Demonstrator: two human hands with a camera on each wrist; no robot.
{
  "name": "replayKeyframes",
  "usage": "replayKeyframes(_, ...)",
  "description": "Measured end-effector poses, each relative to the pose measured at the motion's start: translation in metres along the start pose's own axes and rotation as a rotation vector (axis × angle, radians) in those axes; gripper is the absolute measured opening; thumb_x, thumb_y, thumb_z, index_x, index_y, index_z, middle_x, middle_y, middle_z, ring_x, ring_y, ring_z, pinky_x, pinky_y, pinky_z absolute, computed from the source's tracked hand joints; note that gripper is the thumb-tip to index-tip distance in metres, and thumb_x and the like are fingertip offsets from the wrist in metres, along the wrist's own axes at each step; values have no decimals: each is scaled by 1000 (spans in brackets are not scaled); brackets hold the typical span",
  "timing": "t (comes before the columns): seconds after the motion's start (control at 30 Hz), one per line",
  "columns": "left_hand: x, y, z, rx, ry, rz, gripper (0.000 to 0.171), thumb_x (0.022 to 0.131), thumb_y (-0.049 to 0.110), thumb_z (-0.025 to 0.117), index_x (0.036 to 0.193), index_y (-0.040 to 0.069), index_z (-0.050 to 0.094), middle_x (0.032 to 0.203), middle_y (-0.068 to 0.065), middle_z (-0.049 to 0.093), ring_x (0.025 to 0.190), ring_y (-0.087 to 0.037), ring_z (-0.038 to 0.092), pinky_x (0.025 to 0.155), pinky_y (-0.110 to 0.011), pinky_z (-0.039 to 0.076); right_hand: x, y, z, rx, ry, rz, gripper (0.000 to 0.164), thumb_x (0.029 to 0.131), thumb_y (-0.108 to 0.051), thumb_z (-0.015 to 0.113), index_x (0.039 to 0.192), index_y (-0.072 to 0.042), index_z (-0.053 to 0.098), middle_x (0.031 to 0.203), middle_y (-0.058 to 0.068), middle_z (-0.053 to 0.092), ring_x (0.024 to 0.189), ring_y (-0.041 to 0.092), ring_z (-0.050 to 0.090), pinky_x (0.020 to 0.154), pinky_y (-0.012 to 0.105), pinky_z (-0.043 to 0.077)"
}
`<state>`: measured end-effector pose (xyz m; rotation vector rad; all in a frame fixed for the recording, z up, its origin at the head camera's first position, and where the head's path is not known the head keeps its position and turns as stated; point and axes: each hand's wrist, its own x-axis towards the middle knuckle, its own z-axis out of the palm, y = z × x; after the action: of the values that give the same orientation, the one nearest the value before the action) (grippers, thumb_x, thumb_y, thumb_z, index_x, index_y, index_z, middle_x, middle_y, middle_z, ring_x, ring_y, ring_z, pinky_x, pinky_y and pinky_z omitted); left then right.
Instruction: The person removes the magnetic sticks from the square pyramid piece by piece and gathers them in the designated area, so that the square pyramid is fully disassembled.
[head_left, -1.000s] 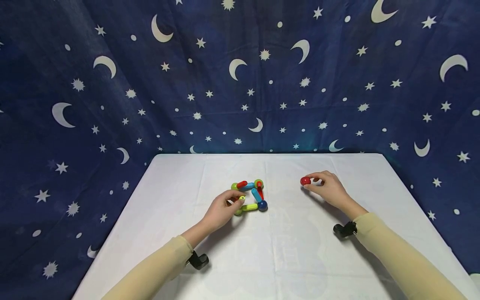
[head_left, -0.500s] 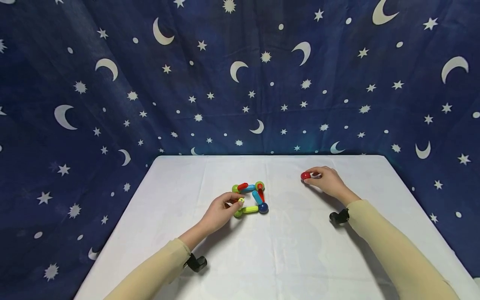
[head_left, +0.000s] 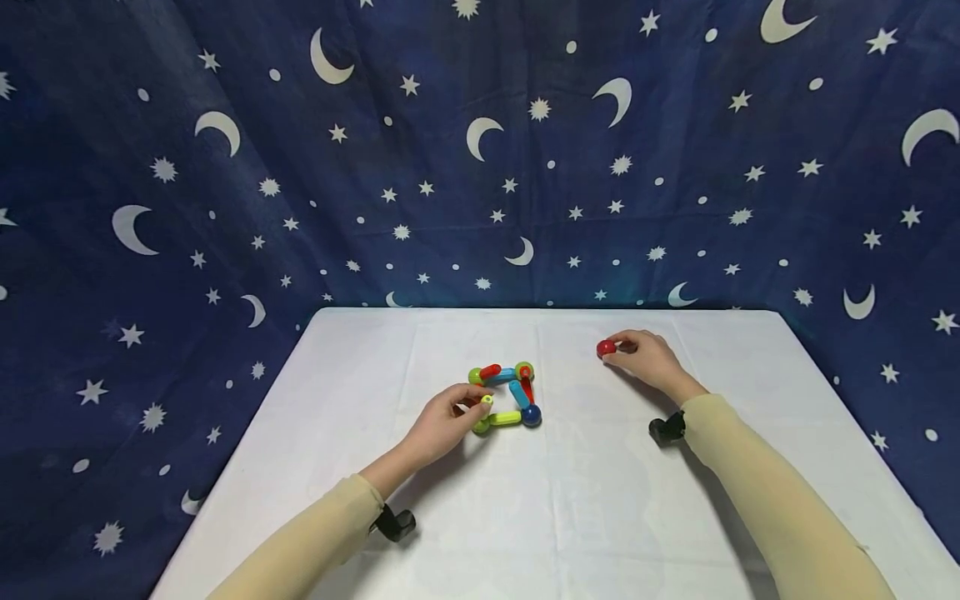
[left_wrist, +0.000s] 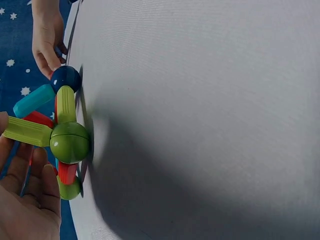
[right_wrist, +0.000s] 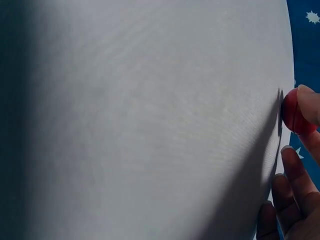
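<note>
My left hand (head_left: 442,423) pinches a yellow-green rod (left_wrist: 27,131) that sticks up from a green ball (left_wrist: 70,142). That ball is one corner of a frame of coloured rods and balls lying on the table. A dark blue ball (head_left: 531,415) forms the near right corner, with a light blue rod (head_left: 518,393) slanting up from it. Green balls sit at the two far corners, and a red rod (head_left: 490,371) rises from the left one. Away to the right, my right hand (head_left: 651,365) holds a red ball (head_left: 605,349) between thumb and fingers, low over or on the table.
A white cloth covers the table (head_left: 600,500). Behind it and at both sides hangs a dark blue curtain (head_left: 420,183) with moons and stars. Each wrist wears a small black camera (head_left: 395,524).
My right hand has carried the red ball a little toward the table's back and slightly left. The left hand keeps its hold on the rod, and the frame stays put. The head view shifted slightly.
</note>
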<state>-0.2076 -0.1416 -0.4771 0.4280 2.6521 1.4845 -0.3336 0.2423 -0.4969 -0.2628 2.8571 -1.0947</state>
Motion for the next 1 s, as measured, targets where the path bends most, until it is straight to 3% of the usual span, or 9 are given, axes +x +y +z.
replayKeyframes(0.63, -1, -3, -1, 30, -14, 3, 30, 101, 30, 68, 127, 16, 70, 113, 7, 68, 96, -13, 63, 83, -33, 53, -4, 1, -3, 48, -15, 13, 61, 94, -34, 76, 141, 0, 56, 127, 24, 61, 117, 39, 56, 102, 56, 43)
replayKeyframes(0.8, -1, -5, -2, 36, -16, 5, 28, 99, 27, 71, 125, 18, 70, 112, 5, 68, 99, -15, 64, 84, -33, 54, -7, -1, -4, 29, 49, 0, 61, 96, -39, 72, 143, -4, 56, 129, 21, 60, 118, 38, 54, 102, 56, 41)
replayKeyframes(1.0, 1, -9, -3, 104, -31, 16, 24, 98, 25, 72, 121, 18, 72, 110, 8, 67, 104, -13, 63, 86, -33, 54, -19, -25, -1, 53, 171, -108, 49, 97, -32, 73, 138, -7, 62, 118, 14, 63, 110, 35, 54, 94, 51, 42)
